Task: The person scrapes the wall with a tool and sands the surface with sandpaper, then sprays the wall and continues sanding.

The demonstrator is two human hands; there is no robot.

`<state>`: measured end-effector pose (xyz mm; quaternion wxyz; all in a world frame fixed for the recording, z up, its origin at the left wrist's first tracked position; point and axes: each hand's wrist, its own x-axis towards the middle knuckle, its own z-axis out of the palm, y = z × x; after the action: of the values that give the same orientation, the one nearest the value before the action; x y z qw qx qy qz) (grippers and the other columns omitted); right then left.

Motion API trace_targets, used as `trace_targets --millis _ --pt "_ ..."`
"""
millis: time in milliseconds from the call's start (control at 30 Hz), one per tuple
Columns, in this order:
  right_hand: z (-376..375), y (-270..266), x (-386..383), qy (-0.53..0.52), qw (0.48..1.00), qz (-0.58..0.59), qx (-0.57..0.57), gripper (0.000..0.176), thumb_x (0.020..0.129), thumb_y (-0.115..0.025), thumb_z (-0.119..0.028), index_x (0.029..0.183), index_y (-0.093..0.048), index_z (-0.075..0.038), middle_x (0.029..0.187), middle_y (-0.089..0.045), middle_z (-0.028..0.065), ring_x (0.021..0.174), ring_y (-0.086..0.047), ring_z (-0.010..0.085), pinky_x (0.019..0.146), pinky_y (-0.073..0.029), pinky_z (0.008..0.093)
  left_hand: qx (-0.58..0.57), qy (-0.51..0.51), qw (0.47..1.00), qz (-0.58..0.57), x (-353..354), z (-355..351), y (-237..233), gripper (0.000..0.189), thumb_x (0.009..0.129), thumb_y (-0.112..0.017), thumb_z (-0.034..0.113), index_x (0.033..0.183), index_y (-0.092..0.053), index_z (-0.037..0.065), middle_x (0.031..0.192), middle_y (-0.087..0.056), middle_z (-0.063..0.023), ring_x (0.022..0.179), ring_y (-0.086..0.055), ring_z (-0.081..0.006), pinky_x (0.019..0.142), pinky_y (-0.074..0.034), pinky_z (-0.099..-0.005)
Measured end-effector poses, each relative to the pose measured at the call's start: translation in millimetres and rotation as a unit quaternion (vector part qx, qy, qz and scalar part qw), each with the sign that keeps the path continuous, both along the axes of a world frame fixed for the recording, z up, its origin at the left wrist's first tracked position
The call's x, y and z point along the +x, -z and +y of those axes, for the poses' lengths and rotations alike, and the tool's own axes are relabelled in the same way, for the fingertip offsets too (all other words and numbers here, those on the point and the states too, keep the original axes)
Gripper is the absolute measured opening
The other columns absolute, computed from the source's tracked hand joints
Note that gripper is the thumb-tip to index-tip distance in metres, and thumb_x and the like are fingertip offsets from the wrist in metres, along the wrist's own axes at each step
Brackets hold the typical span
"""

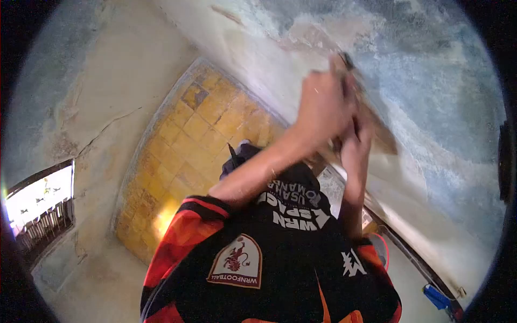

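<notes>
My left hand point(325, 102) is closed in a fist close to the blue-and-white wall point(431, 81), its wrist bent and its outline smeared by motion. A dark-ended tool point(345, 60) sticks out past its fingers, against a worn patch of paint. Just below and to the right, my right hand point(356, 148) is raised close against the left one, fingers curled. What it grips is hidden between the two hands. A brown wedge-shaped area point(383, 132) shows beside the hands along the wall.
Yellow floor tiles point(199, 129) lie below to the left. A cracked wall point(102, 129) with a barred window opening point(40, 207) stands at far left. A blue object point(437, 297) is at the lower right, close to a dark strip point(414, 258) along the wall.
</notes>
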<state>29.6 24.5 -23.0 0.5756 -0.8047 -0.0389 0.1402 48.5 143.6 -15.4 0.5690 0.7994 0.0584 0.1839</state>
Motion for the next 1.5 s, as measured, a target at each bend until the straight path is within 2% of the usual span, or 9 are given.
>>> trace_targets --millis 200,433,767,933,1133,1300,1333,1433,1500 --pt "-10.7 -9.5 -25.7 0.082 0.992 0.016 0.093 0.056 0.102 -0.055 -0.026 0.149 -0.042 0.000 0.077 -0.058 -0.0034 0.052 -0.038 0.0004 0.042 -0.027 0.0200 -0.014 0.059 0.998 -0.022 -9.5 -6.3 -5.8 0.016 0.086 -0.062 0.007 0.087 -0.058 -0.009 0.068 -0.063 -0.0268 0.067 -0.064 -0.0476 0.063 -0.051 -0.0527" --pt "-8.4 -12.8 -28.7 0.075 0.992 0.017 0.103 0.056 0.104 -0.053 -0.030 0.151 -0.039 -0.002 0.069 -0.053 -0.0041 0.048 -0.038 0.0002 0.041 -0.025 0.0197 -0.039 0.072 0.996 -0.020 -7.4 -3.0 -13.2 0.013 0.087 -0.059 0.004 0.083 -0.062 -0.008 0.069 -0.061 -0.0291 0.068 -0.064 -0.0484 0.063 -0.052 -0.0487" --pt "-7.7 -25.4 -14.8 0.049 0.994 0.050 0.085 0.052 0.103 -0.053 -0.023 0.149 -0.043 -0.001 0.082 -0.061 -0.0017 0.057 -0.044 0.0010 0.046 -0.032 0.0191 -0.042 0.033 0.998 0.019 -4.6 -1.2 -25.7 0.015 0.089 -0.060 0.008 0.089 -0.062 -0.007 0.066 -0.057 -0.0303 0.066 -0.062 -0.0488 0.060 -0.050 -0.0475" --pt "-20.7 -24.4 -15.6 0.050 0.993 0.058 0.089 0.051 0.102 -0.052 -0.022 0.147 -0.044 0.000 0.095 -0.065 0.0019 0.064 -0.046 0.0031 0.050 -0.035 0.0203 -0.038 0.008 0.999 -0.003 -9.2 -14.6 -18.8 0.020 0.089 -0.061 0.010 0.081 -0.063 -0.009 0.066 -0.056 -0.0310 0.066 -0.061 -0.0491 0.060 -0.049 -0.0466" --pt "-29.3 -13.1 -17.5 0.037 0.997 0.010 0.062 0.046 0.102 -0.052 -0.017 0.146 -0.049 -0.003 0.069 -0.052 -0.0060 0.052 -0.040 0.0023 0.045 -0.032 0.0215 -0.031 -0.010 0.999 0.011 -15.8 -24.5 -17.5 0.026 0.089 -0.061 0.011 0.074 -0.060 -0.009 0.064 -0.055 -0.0314 0.067 -0.060 -0.0507 0.059 -0.048 -0.0472" --pt "12.1 -25.2 9.9 -0.044 0.994 0.026 0.096 0.047 0.102 -0.053 -0.019 0.146 -0.047 -0.002 0.065 -0.050 -0.0057 0.049 -0.039 0.0022 0.043 -0.031 0.0221 -0.027 -0.060 0.997 0.027 10.3 12.3 -22.2 0.025 0.088 -0.059 0.010 0.074 -0.060 -0.010 0.065 -0.053 -0.0328 0.067 -0.058 -0.0512 0.061 -0.049 -0.0465" --pt "6.5 -21.1 -0.7 -0.014 0.996 0.028 0.086 0.047 0.102 -0.052 -0.018 0.146 -0.047 -0.001 0.063 -0.050 -0.0052 0.048 -0.038 0.0022 0.043 -0.030 0.0220 -0.031 -0.034 0.997 0.059 5.6 16.5 -28.8 0.027 0.088 -0.060 0.012 0.073 -0.060 -0.010 0.064 -0.053 -0.0325 0.066 -0.059 -0.0513 0.061 -0.050 -0.0472" --pt "-7.9 -32.4 -11.6 0.013 0.996 0.049 0.078 0.047 0.103 -0.050 -0.018 0.146 -0.045 0.000 0.061 -0.049 -0.0041 0.046 -0.038 0.0027 0.041 -0.030 0.0218 -0.026 -0.022 0.999 -0.039 -6.1 -8.4 -13.9 0.031 0.088 -0.061 0.015 0.071 -0.061 -0.011 0.062 -0.055 -0.0309 0.061 -0.060 -0.0484 0.058 -0.050 -0.0459" --pt "-8.3 -29.7 -8.1 0.011 0.993 0.070 0.097 0.049 0.103 -0.050 -0.020 0.147 -0.044 0.000 0.061 -0.050 -0.0039 0.044 -0.039 0.0027 0.039 -0.029 0.0214 -0.014 -0.046 0.999 0.004 -0.8 -7.6 -11.3 0.031 0.088 -0.061 0.015 0.071 -0.061 -0.010 0.062 -0.056 -0.0299 0.062 -0.061 -0.0482 0.059 -0.049 -0.0474"
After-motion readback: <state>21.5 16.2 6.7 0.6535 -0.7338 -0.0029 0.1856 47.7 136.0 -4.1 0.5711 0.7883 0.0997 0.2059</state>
